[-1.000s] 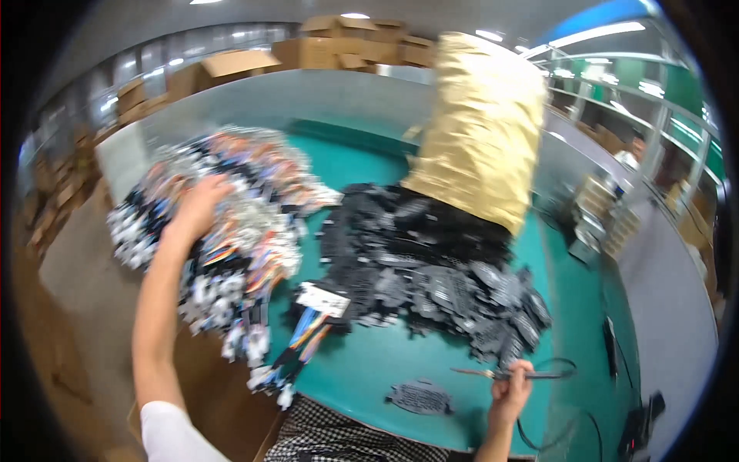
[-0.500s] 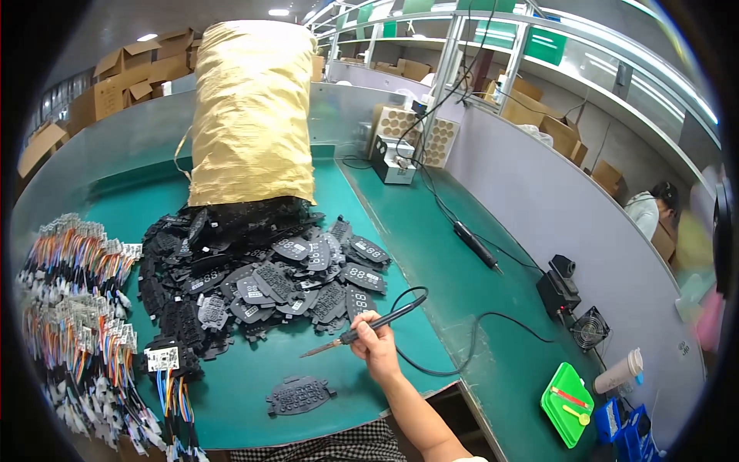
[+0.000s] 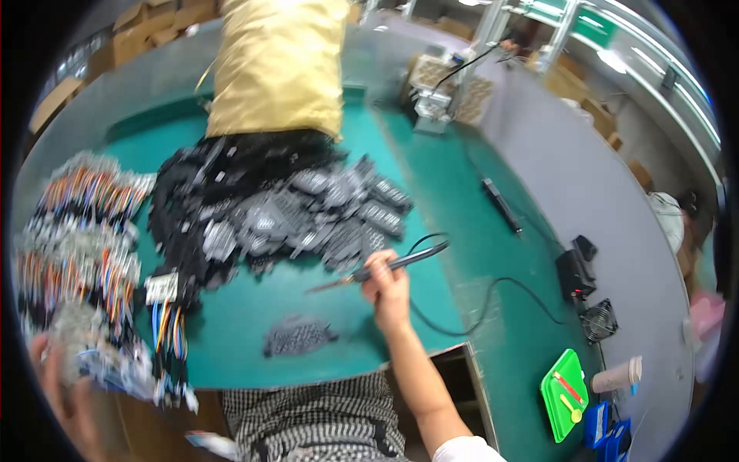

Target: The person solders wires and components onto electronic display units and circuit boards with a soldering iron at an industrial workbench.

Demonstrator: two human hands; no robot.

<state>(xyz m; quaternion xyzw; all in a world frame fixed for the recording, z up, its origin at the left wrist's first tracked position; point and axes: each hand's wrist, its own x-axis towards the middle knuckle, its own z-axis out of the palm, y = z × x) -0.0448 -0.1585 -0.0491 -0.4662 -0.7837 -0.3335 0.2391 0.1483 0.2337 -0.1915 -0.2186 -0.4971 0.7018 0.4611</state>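
My right hand (image 3: pixel 387 291) is closed round a black soldering iron (image 3: pixel 420 256), its tip pointing left over the green mat. Below the tip lies a single dark plastic panel (image 3: pixel 299 336), separate from the heap of similar black panels (image 3: pixel 265 223). My left hand (image 3: pixel 68 396) shows at the lower left, smeared by motion, beside bundles of small circuit boards with coloured wires (image 3: pixel 81 273). Whether it touches them I cannot tell. One white circuit board (image 3: pixel 162 288) lies with its wires hanging down, between the bundles and the bare mat.
A yellow woven sack (image 3: pixel 277 69) stands behind the heap. To the right lie a black pen-shaped tool (image 3: pixel 501 205), the iron's cable (image 3: pixel 493 296), a black station box (image 3: pixel 573 273), a small fan (image 3: pixel 599 320), a green tray (image 3: pixel 563 396) and a cup (image 3: pixel 618 375). A grey partition (image 3: pixel 562 165) borders the bench.
My left hand has come into view at the lower left, by the wired boards. My head view has tilted downward. The right hand still holds the soldering iron above the mat.
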